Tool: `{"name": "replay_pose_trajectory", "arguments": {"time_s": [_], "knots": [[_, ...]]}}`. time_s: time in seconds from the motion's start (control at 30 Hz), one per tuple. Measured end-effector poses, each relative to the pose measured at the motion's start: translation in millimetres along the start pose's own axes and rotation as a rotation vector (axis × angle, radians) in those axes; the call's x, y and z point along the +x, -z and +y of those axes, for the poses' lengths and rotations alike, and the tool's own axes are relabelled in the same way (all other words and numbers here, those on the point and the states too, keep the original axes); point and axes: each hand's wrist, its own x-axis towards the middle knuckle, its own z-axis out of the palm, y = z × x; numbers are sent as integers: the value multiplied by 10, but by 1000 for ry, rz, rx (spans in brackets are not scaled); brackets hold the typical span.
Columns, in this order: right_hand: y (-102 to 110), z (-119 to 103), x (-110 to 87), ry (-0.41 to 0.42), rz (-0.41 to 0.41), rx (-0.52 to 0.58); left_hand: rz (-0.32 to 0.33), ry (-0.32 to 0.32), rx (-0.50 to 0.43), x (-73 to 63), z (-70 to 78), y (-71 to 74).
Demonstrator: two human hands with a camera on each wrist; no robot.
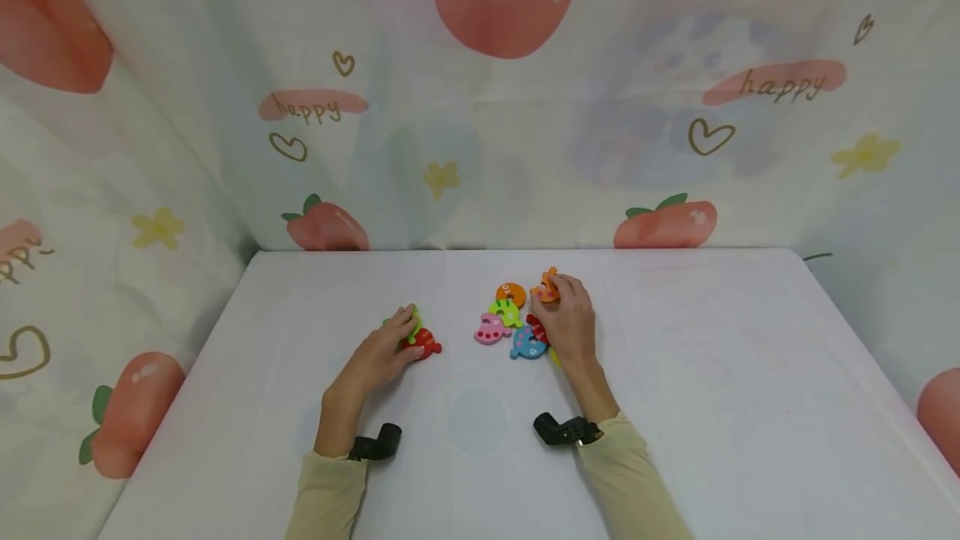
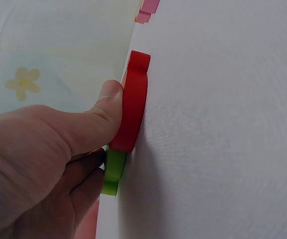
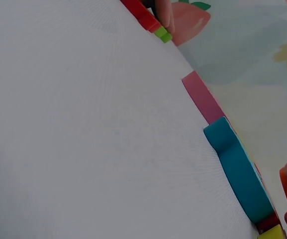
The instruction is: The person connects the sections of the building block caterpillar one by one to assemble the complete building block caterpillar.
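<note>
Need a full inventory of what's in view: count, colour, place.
Spotted orange piece: 1, orange, far right of main cluster
Round orange piece: 1, orange, far end of cluster
Lime piece: 1, lime green, mid-cluster
Pink piece: 1, pink, cluster's left
Blue piece: 1, blue, cluster's near side
Second red piece: 1, red, beside blue, partly hidden
Yellow piece: 1, yellow, cluster's near right, mostly hidden
Red piece: 1, red, left pair
Green piece: 1, green, left pair
Table: 1, white, below
Printed backdrop: pale, behind and beside table
Wrist devices: 2, black, one per wrist
Sleeves: 2, beige, forearms
Left hand: 1, touching left pair
Right hand: 1, pinching spotted orange piece
</note>
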Motion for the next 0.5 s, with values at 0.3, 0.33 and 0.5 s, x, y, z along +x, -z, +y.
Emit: {"name": "replay_pose_trajectory", "arguments": {"time_s": [0.3, 0.33, 0.5], "knots": [[-8, -4, -5, 2, 0, 33, -4, -7, -4, 10, -5, -18], [-8, -8, -7, 13, 5, 38, -6, -5, 0, 9, -9, -22], [-9, -55, -15, 74, 24, 73, 1, -6, 2, 3, -19, -24]]}}
